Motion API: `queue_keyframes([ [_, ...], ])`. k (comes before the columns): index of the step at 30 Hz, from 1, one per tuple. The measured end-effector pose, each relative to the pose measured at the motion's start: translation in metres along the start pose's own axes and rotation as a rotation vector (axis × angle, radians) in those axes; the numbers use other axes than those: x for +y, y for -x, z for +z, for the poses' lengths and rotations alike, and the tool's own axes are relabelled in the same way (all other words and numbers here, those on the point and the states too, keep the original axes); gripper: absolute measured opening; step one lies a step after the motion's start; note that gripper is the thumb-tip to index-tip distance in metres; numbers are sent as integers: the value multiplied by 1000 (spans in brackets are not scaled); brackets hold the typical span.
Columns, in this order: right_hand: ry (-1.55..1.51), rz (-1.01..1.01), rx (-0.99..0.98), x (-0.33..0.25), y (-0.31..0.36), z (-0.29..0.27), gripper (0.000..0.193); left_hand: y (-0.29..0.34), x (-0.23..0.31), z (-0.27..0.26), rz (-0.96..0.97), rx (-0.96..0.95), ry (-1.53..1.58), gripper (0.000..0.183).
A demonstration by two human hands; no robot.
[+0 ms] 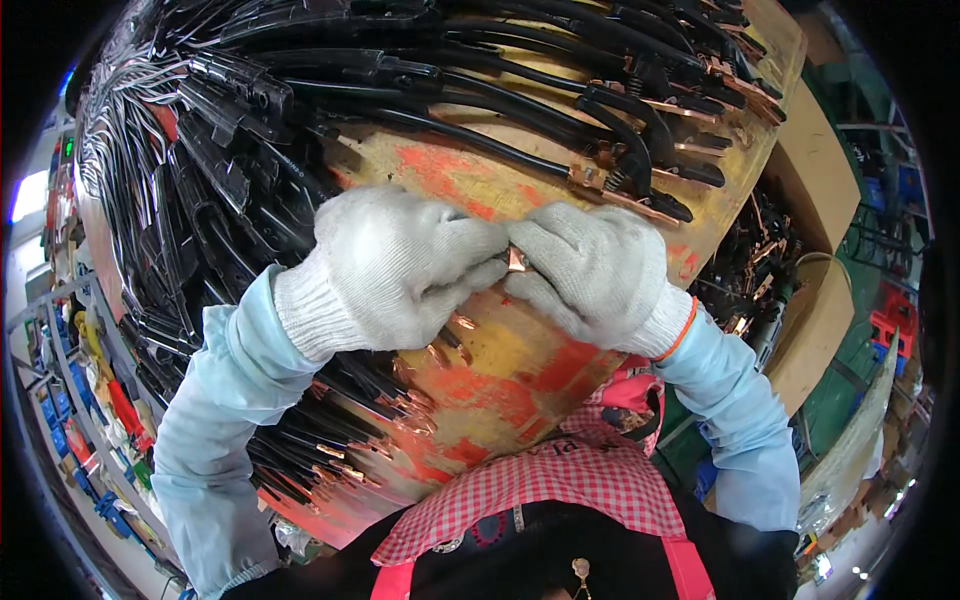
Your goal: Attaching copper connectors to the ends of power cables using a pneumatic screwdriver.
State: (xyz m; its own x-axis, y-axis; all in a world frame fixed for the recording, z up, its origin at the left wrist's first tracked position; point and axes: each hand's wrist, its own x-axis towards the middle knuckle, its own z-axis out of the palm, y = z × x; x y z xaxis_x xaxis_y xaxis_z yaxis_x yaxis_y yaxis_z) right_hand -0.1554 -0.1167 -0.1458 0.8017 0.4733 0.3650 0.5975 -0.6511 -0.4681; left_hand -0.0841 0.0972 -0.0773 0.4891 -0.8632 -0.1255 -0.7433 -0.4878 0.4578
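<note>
My left hand (400,260) and my right hand (595,270), both in white knitted gloves, meet over the worn yellow-and-red work surface (490,385). Their fingertips pinch a small copper piece (516,260) from either side; most of it is hidden by the gloves. Beyond them lies a row of black cables (490,145) with black clamp handles and copper jaws (590,177) at the right ends. Below my left hand, more black cables fan out with bare copper ends (415,405).
Grey-and-white cable bundles (120,110) gather at the left edge of the surface. On the right, an open cardboard box (815,165) holds a heap of black and copper parts (745,260). A red plastic item (893,325) stands farther right; a cluttered rack (75,380) stands far left.
</note>
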Motion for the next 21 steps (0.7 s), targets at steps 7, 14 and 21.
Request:
queue_keyframes([
  [7, 51, 78, -35, -10, 0, -16, 35, -3, -7, 8, 23, 18, 13, 26],
  [14, 619, 960, 442, 33, 157, -72, 50, -2, 2, -2, -52, 1, 6, 60],
  [21, 403, 1809, 166, 65, 332, -60, 86, -8, 8, 16, -75, 14, -54, 37],
])
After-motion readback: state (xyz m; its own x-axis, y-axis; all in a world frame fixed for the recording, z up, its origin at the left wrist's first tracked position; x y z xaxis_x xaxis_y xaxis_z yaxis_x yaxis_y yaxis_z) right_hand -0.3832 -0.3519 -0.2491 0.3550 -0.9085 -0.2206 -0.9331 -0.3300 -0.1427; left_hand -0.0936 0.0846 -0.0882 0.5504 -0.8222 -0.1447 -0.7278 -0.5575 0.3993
